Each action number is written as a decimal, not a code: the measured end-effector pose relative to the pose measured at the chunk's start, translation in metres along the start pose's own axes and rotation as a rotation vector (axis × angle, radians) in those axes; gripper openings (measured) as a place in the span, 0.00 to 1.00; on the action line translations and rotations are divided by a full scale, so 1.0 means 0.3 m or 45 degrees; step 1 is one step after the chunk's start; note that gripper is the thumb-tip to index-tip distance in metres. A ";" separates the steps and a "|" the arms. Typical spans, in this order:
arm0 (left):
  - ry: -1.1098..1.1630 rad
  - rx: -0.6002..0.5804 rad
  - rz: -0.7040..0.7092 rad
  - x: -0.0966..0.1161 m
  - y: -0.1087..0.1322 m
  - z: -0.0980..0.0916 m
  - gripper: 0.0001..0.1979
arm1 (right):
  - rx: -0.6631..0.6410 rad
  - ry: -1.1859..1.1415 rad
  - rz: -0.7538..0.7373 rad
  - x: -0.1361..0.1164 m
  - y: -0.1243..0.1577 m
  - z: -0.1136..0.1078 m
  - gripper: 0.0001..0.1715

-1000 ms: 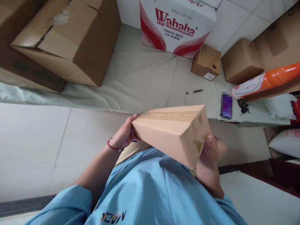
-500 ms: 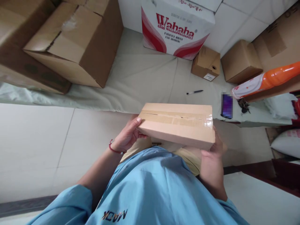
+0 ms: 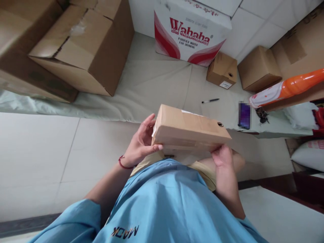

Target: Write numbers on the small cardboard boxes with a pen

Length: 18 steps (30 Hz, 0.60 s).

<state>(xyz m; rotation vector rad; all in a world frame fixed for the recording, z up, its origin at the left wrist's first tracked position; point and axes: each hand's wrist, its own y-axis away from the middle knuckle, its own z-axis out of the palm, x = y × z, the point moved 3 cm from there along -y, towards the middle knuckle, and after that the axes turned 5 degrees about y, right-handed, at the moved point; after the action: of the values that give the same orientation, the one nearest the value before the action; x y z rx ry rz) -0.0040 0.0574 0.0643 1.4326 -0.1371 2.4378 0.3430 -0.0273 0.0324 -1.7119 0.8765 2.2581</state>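
A long, shallow cardboard box (image 3: 193, 126) is held in front of my body, tilted so that a side with a small round hole near its right end shows. A strip of white label lies along its far edge. My left hand (image 3: 143, 140) is around the box's left end, thumb along the lower edge and fingers curved loosely beside the end face. At the lower right corner, my right hand (image 3: 224, 155) grips the box from below; most of its fingers are hidden behind the cardboard.
On the cloth-covered surface (image 3: 162, 87) ahead lie a pen (image 3: 210, 100) and a phone (image 3: 244, 115). Behind them stand a small carton (image 3: 222, 70) and a white and red Wahaha box (image 3: 189, 33). Large cartons (image 3: 83, 50) fill the left; an orange-and-white object (image 3: 291, 87) juts in at right.
The box has been rolled, bringing its holed side into view and turning the taped face downward. My left fingers have loosened and spread, and my right hand has shifted under the corner.
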 end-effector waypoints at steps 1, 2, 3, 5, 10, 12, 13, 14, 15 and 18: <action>-0.024 -0.047 0.001 -0.003 0.004 -0.001 0.52 | 0.032 -0.031 0.057 -0.002 0.001 0.000 0.25; -0.048 -0.091 -0.003 -0.007 0.008 -0.003 0.52 | 0.050 -0.053 0.123 -0.004 0.005 0.001 0.28; -0.073 -0.129 -0.010 -0.013 0.013 -0.006 0.51 | 0.054 -0.071 0.188 -0.009 0.012 0.004 0.32; -0.123 -0.180 -0.002 -0.026 0.022 -0.017 0.52 | 0.041 -0.100 0.263 -0.026 0.028 0.011 0.39; -0.284 -0.188 0.066 -0.053 0.024 -0.042 0.48 | -0.092 -0.009 0.176 -0.074 0.051 0.021 0.46; -0.369 -0.099 0.051 -0.050 0.019 -0.049 0.46 | -0.178 0.120 0.111 -0.085 0.056 0.020 0.48; -0.405 -0.051 0.030 -0.045 0.017 -0.051 0.45 | -0.218 0.186 0.080 -0.088 0.058 0.020 0.49; -0.427 -0.016 0.001 -0.036 0.016 -0.052 0.46 | -0.253 0.240 0.051 -0.092 0.061 0.021 0.52; -0.427 -0.008 -0.026 -0.026 0.016 -0.051 0.47 | -0.284 0.275 0.023 -0.096 0.063 0.023 0.55; -0.294 -0.122 -0.068 0.007 0.022 -0.043 0.52 | -0.331 0.273 -0.061 -0.114 0.070 0.030 0.61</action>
<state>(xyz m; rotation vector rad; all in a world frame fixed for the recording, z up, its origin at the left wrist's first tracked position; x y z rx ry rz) -0.0177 0.0545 0.0603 1.6478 -0.2600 2.1867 0.3367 -0.0324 0.0728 -2.0939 0.5905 2.2701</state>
